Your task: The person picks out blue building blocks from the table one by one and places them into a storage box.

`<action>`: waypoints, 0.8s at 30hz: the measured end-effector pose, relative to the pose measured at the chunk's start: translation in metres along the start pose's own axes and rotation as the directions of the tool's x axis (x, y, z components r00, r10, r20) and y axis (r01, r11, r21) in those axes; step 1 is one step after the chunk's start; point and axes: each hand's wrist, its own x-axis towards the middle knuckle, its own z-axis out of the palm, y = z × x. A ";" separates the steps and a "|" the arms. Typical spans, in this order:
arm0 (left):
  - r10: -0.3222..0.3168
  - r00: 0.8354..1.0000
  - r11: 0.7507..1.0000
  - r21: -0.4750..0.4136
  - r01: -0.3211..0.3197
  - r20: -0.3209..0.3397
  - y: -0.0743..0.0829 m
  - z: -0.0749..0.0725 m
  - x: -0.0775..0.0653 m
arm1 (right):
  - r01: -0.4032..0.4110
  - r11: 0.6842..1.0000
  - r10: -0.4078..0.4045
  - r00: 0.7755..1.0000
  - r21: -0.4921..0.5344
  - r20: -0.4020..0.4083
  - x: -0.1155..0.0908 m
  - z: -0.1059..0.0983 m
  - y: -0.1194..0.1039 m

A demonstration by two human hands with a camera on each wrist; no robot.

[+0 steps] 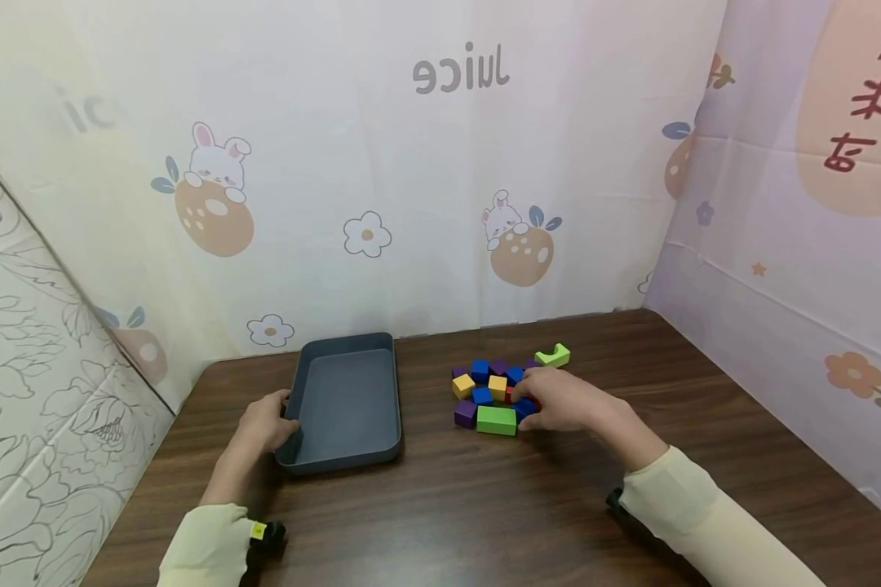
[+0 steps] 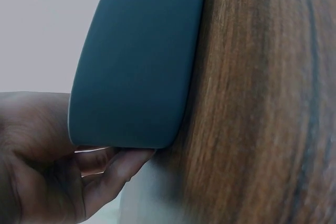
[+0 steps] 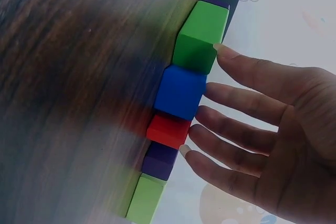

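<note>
My left hand (image 1: pixel 264 422) grips the left wall of a dark grey tray (image 1: pixel 348 399), thumb over the rim and fingers outside. In the left wrist view the fingers curl against the tray's side (image 2: pixel 136 66). My right hand (image 1: pixel 564 399) reaches over the right edge of a cluster of coloured blocks, its fingers spread. In the right wrist view its fingertips are at or near a green block (image 3: pixel 202 35), a blue block (image 3: pixel 181 93) and a red block (image 3: pixel 169 129); contact is hard to tell. Part of the cluster is hidden under this hand.
Yellow (image 1: pixel 463 386), blue and purple blocks (image 1: pixel 466 413) sit close together right of the tray. A light green arch-shaped block (image 1: pixel 554 355) lies at the cluster's back right. Patterned curtains (image 1: pixel 367 163) rise behind the dark wooden table (image 1: pixel 440 514).
</note>
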 end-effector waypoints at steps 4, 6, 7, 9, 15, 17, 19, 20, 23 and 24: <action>0.000 1.000 1.000 0.002 0.000 -0.004 0.000 0.000 0.000 | -0.005 1.000 0.005 1.000 -0.004 0.018 -0.002 -0.002 0.000; 0.002 1.000 1.000 0.004 -0.002 -0.007 0.001 0.000 0.000 | -0.011 1.000 0.011 0.999 -0.003 0.031 -0.004 -0.004 0.000; 0.001 1.000 1.000 0.001 -0.001 -0.007 0.001 0.001 0.000 | -0.011 1.000 0.011 0.999 -0.001 0.040 -0.004 -0.005 0.000; 0.003 1.000 1.000 0.002 -0.002 -0.009 0.001 0.001 -0.001 | -0.014 1.000 0.013 0.998 0.010 0.056 -0.006 -0.008 0.000; 0.001 1.000 1.000 0.002 -0.001 -0.004 0.001 -0.001 -0.002 | -0.031 0.997 0.025 0.995 0.064 0.098 -0.012 -0.015 -0.004; 0.000 1.000 1.000 -0.002 0.000 -0.002 0.002 -0.001 -0.002 | -0.043 0.996 0.035 0.994 0.079 0.108 -0.013 -0.016 -0.006; 0.002 1.000 1.000 -0.001 -0.002 -0.004 0.002 -0.002 -0.002 | -0.033 0.996 0.023 0.993 0.083 0.115 -0.014 -0.016 -0.007; 0.004 1.000 1.000 0.001 -0.004 -0.005 0.002 -0.002 -0.001 | -0.035 0.996 0.025 0.993 0.087 0.118 -0.014 -0.016 -0.008; 0.002 1.000 1.000 0.000 -0.002 -0.003 0.002 -0.001 -0.001 | -0.038 0.996 0.028 0.993 0.085 0.112 -0.014 -0.015 -0.009; 0.001 1.000 1.000 0.001 -0.001 -0.003 0.002 -0.001 -0.001 | -0.036 0.996 0.028 0.994 0.078 0.107 -0.014 -0.015 -0.009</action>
